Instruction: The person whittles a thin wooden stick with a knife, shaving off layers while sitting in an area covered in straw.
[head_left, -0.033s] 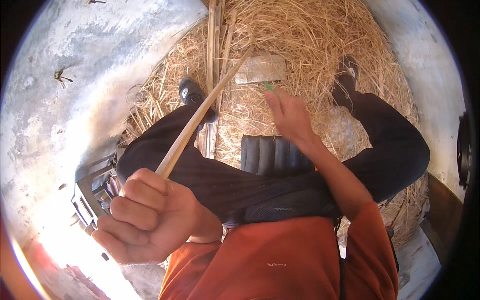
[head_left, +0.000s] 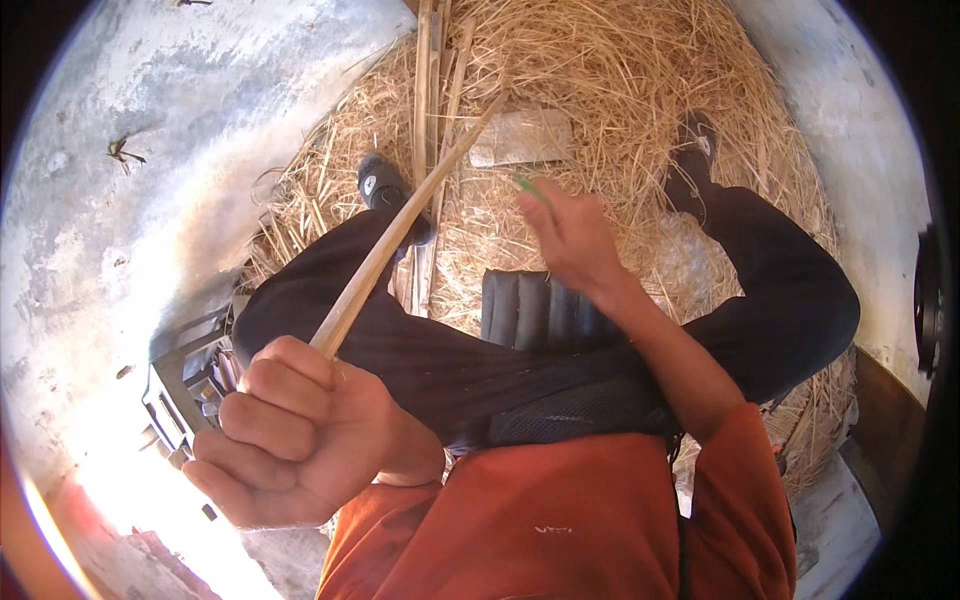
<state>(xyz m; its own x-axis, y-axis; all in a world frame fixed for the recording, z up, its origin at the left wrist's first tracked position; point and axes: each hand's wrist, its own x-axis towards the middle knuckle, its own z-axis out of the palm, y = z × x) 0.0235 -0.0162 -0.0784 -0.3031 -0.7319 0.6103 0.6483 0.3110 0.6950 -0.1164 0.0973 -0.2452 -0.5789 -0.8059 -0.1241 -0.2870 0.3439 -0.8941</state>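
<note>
"Head view: grips?"
"Left hand, lower left, is fisted around the butt of a pale stick. Right hand, centre, pinches a slim green item; kind unclear."
"Stick's position?"
"Slants from lower left to upper centre, tip by the grey slab; contact undetermined."
"Progress?"
"Shaft looks bare, in my judgement. The green item appears apart from it. Any unfinished part cannot be determined."

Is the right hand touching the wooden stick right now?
Apart. The head view plainly shows straw in the gap between the right hand and the wooden stick, which the left hand grips.
</note>
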